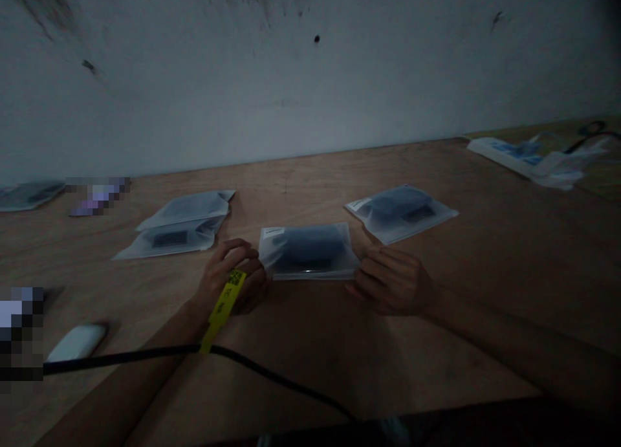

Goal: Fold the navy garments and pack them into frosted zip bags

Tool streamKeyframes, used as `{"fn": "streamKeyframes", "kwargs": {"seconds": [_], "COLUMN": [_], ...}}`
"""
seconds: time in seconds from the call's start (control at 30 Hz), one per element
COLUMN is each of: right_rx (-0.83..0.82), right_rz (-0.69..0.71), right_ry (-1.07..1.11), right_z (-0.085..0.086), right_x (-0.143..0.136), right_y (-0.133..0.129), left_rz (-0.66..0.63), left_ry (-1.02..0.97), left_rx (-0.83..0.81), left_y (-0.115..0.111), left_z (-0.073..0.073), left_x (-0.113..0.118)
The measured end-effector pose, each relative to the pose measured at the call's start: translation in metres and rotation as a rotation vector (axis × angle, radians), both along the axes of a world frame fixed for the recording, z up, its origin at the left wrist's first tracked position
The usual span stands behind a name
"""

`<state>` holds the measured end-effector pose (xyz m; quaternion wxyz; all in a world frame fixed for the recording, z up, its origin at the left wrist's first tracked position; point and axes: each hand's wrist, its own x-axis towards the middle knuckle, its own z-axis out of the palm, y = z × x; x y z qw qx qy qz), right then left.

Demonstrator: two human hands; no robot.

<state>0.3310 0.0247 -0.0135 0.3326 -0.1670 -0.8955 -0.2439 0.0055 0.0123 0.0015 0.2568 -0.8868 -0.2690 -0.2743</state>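
Observation:
Between my two hands is a frosted plastic bag (pixel 310 248) with a dark, rolled-looking item inside and a white label in its upper left corner. My left hand (pixel 233 272) has its fingers curled closed at the bag's left edge. At the lower right corner, my right hand (pixel 391 282) pinches the bag with bent fingers. Part of the left hand is covered by a yellow tag (pixel 226 308) fixed to a black cable (pixel 272 376) that crosses the foreground. The bag's near edge appears slightly raised or resting on the table; I cannot tell which.
Similar frosted bags lie on the wooden table (pixel 301 343): one at the right (pixel 400 213), overlapping ones at the left (pixel 179 227), another at the far left (pixel 32 195). A white object (pixel 77 342) sits front left. A power strip (pixel 504 157) with plastic stands back right, near the wall (pixel 291 78).

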Motion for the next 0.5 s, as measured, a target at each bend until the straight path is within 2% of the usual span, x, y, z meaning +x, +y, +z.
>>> {"fn": "streamKeyframes", "kwargs": {"seconds": [0.2, 0.4, 0.5], "right_rx": [-0.006, 0.001, 0.042], "right_rz": [-0.018, 0.129, 0.179], "right_ry": [-0.037, -0.132, -0.143], "right_z": [-0.001, -0.006, -0.005], "right_x": [-0.002, -0.004, -0.006], "right_y": [-0.004, -0.006, -0.009], "left_rz": [-0.085, -0.156, -0.172], "left_ry": [0.045, 0.054, 0.016], "left_rx": [-0.109, -0.172, -0.130], "left_y": [-0.004, -0.006, -0.012], "left_z": [0.000, -0.003, -0.003], "left_x": [0.007, 0.018, 0.019]}}
